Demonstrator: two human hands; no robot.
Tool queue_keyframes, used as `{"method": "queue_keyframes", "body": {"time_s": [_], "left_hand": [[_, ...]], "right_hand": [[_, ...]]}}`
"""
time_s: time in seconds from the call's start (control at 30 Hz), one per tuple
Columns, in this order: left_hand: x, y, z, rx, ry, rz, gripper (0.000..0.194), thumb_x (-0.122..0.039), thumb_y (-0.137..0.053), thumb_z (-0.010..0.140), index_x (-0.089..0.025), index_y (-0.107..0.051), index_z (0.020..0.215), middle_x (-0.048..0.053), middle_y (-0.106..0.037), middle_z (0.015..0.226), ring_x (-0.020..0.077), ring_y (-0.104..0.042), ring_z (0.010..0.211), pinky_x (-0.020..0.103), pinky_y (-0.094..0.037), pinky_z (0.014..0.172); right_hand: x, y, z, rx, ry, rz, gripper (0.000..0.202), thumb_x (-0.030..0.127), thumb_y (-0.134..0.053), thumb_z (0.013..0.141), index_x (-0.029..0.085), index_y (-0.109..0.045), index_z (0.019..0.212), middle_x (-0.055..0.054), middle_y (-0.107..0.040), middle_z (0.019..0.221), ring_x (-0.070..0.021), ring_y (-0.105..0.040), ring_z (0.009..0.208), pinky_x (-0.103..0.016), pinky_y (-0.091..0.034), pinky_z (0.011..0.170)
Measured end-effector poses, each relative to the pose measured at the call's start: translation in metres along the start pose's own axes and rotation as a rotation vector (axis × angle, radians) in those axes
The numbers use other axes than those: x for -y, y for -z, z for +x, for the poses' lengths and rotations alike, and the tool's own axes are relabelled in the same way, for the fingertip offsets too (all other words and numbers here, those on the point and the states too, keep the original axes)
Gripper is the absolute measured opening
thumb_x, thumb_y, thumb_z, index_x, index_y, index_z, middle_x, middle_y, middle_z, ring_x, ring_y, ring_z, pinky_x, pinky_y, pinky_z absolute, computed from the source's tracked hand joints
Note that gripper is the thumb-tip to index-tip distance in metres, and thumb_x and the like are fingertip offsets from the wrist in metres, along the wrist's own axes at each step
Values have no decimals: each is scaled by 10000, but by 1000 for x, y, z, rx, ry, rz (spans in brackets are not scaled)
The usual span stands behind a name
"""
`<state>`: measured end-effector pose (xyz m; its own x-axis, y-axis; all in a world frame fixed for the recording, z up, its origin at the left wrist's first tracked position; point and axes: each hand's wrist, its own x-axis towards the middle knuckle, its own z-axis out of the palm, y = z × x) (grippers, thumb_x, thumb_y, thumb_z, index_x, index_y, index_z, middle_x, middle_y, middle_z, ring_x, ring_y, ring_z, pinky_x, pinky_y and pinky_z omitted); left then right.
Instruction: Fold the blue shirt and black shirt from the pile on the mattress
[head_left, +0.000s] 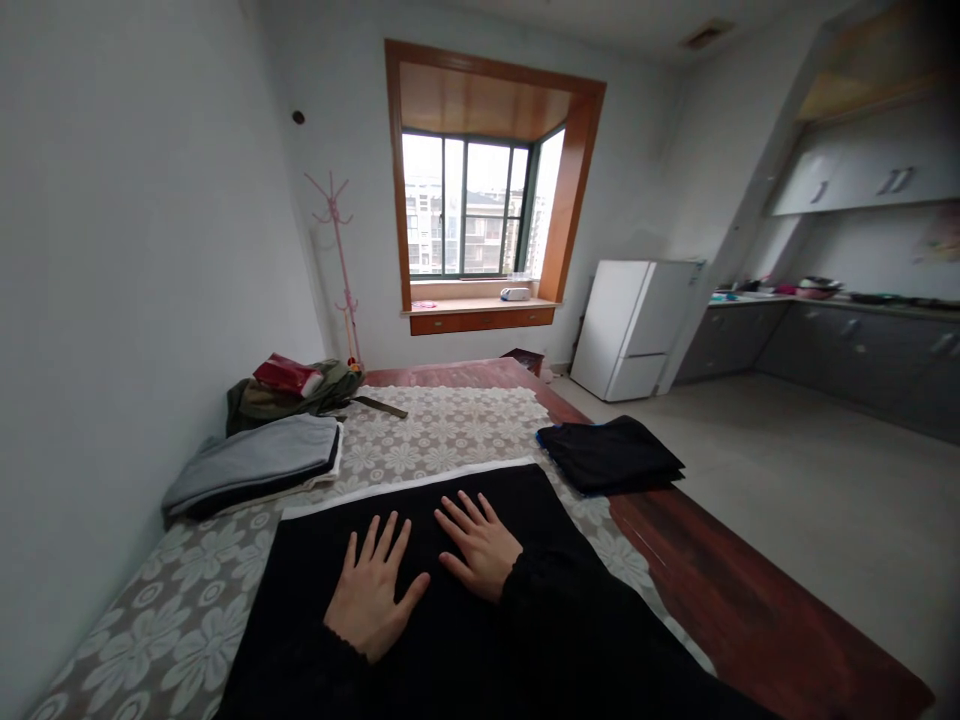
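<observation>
A large black cloth (300,580) with a white strip along its far edge lies spread over the patterned tablecloth (450,420). My left hand (373,592) rests flat on the cloth, its fingers spread. Just right of it, my right hand (481,547) also lies palm down on the black cloth with fingers apart. Neither hand holds anything. Dark sleeves cover both wrists and blend with the cloth, so its near edge cannot be made out.
Folded grey and black clothes (259,460) lie at the left, with a green bag (247,400) and red packet (287,374) behind. Folded black clothes (611,455) sit at the table's right edge. A white fridge (619,330) and pink coat stand (341,250) are farther back.
</observation>
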<state>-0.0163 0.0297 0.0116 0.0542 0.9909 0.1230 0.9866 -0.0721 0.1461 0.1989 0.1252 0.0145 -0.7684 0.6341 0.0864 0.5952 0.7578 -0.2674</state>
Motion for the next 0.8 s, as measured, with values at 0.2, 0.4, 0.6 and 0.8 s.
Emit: {"method": "queue_keyframes", "body": {"time_s": [0.2, 0.4, 0.6, 0.8], "left_hand": [[2, 6, 2, 15, -180, -134, 549, -514, -496, 955, -326, -495, 1471, 49, -444, 1596, 327, -343, 1494, 640, -306, 1193], [2, 10, 2, -35, -251, -256, 279, -278, -537, 949, -316, -713, 1162, 29, -704, 1320, 257, -579, 1322, 524, -455, 1146], [7, 3, 4, -146, -277, -252, 169, -201, -574, 897, -291, -711, 938, 14, -770, 1162, 241, -669, 1203, 408, -549, 1057], [20, -25, 17, -201, -301, -203, 184, -149, -659, 780, -320, -704, 830, -38, -795, 1092, 243, -721, 1114, 339, -602, 964]], "right_hand": [[2, -6, -2, -85, 192, 57, 410, 422, -544, 968, 235, -568, 1331, -73, -508, 1516, -262, -370, 1444, -500, -225, 1219], [2, -10, 1, -104, 230, -12, 120, 282, -593, 929, 227, -631, 1029, -51, -658, 1155, -226, -575, 1071, -375, -442, 930], [4, -12, 1, -98, 201, -51, 110, 276, -596, 908, 233, -625, 1005, -33, -665, 1018, -199, -589, 925, -314, -429, 825], [-11, -37, 15, -139, 232, -158, 128, 321, -689, 835, 237, -637, 916, -4, -695, 913, -180, -624, 804, -264, -430, 675]]}}
